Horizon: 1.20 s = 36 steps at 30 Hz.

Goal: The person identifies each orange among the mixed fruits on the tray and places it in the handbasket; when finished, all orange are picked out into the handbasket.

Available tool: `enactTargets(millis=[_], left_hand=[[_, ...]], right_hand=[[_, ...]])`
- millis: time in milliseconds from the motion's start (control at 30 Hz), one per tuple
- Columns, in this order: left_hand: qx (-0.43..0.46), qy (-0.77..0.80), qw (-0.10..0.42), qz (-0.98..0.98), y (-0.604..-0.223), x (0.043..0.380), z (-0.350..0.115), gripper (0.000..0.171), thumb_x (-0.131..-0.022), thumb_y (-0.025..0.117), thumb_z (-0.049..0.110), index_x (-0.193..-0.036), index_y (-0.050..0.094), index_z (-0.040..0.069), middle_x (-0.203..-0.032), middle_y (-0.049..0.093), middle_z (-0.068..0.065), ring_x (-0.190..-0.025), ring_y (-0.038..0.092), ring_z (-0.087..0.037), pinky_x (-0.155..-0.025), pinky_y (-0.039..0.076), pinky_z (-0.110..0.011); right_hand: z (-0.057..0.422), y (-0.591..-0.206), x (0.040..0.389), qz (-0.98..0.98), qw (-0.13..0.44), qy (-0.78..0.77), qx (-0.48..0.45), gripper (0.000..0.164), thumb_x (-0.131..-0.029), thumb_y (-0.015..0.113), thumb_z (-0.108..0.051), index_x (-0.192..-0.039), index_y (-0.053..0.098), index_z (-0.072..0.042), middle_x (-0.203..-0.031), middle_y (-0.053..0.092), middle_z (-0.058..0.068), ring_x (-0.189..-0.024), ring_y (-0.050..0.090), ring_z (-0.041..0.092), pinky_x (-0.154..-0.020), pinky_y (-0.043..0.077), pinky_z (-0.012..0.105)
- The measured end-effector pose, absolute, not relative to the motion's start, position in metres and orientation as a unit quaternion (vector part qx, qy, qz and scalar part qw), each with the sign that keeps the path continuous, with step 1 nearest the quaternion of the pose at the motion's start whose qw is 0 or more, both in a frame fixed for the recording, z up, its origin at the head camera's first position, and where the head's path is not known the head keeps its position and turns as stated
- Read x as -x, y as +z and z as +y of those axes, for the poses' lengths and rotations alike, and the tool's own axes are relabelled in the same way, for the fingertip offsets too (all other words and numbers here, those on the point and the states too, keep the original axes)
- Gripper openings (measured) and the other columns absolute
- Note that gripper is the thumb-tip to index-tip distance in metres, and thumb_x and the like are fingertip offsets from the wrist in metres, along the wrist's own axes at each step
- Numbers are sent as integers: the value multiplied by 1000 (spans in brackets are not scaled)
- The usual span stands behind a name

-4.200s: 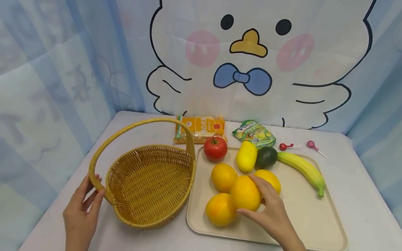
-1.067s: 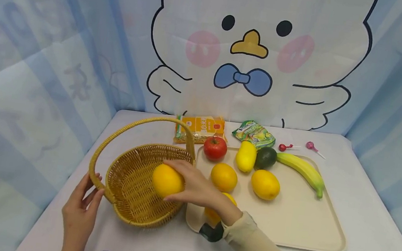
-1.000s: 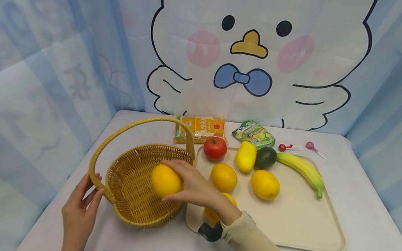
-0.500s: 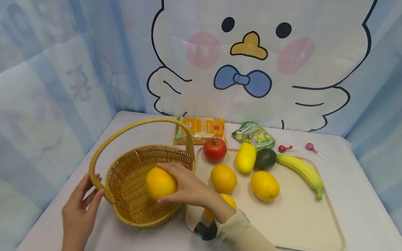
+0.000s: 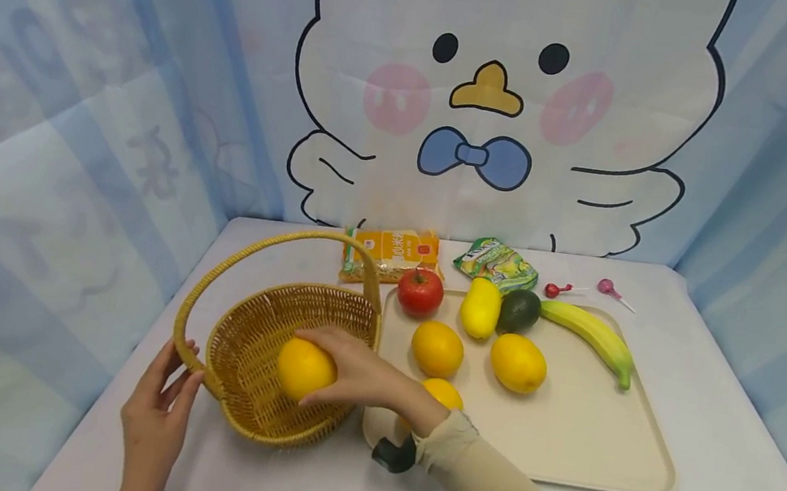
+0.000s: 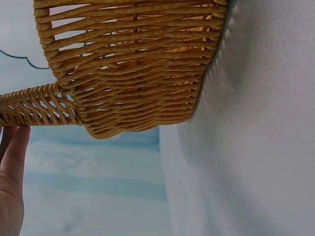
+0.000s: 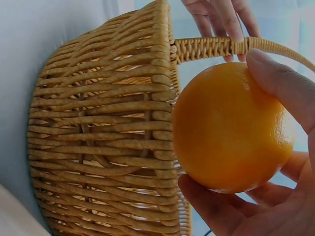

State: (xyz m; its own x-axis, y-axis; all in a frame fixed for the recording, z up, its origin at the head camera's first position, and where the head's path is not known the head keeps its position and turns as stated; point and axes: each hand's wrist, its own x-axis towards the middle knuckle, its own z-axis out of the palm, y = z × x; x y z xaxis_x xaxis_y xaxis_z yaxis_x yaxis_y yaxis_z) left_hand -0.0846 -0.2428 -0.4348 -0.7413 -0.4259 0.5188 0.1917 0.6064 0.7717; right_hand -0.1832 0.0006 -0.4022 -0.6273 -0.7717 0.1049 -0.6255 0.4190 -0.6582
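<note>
My right hand grips an orange between thumb and fingers, over the opening of the wicker basket. In the right wrist view the orange is level with the basket's rim, thumb on one side and fingers on the other. My left hand pinches the foot of the basket's tall handle at the left. The left wrist view shows the woven side of the basket standing on the white tabletop, with part of the left hand at the handle.
Right of the basket lies a cream tray with an orange, another partly behind my right wrist, a lemon, a yellow fruit, a dark green avocado, a tomato and a banana. Packets and lollipops lie behind.
My right hand has lifted the orange off the tray and carried it left over the basket; lately it moves slightly further left and lower. My left hand stays at the handle.
</note>
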Motion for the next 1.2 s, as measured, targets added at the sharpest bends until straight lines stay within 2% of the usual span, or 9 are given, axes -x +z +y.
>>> enactTargets(millis=[200, 533, 967, 1200], left_hand=[[-70, -440, 352, -823, -436, 85, -243, 65, -82, 66, -5, -139, 47, 19, -126, 61, -14, -111, 47, 17, -87, 45, 2], [-62, -435, 359, -824, -436, 85, -243, 65, -82, 66, -6, -139, 47, 20, -125, 61, -15, -112, 48, 16, -88, 45, 1], [-58, -433, 359, -825, -435, 85, -243, 66, -82, 65, -6, -140, 46, 21, -125, 60, -17, -112, 47, 17, -88, 45, 1], [-57, -434, 360, -824, -436, 84, -244, 66, -82, 65, -6, -140, 46, 21, -125, 61, -16, -112, 47, 17, -88, 45, 2]], right_hand=[[-2, -407, 183, 838, 110, -330, 421, 84, -75, 76, -45, -145, 35, -24, -141, 45, -1, -126, 45, 16, -105, 48, 32], [-6, -407, 184, 840, 125, -319, 422, 83, -76, 76, -45, -145, 36, -21, -144, 44, 0, -131, 42, 18, -108, 45, 36], [-14, -407, 184, 840, 155, -298, 427, 80, -77, 74, -47, -143, 38, -20, -138, 49, 2, -121, 48, 15, -99, 49, 25], [-19, -410, 183, 838, 170, -282, 434, 80, -78, 73, -46, -144, 38, -17, -141, 48, 2, -127, 46, 17, -105, 46, 27]])
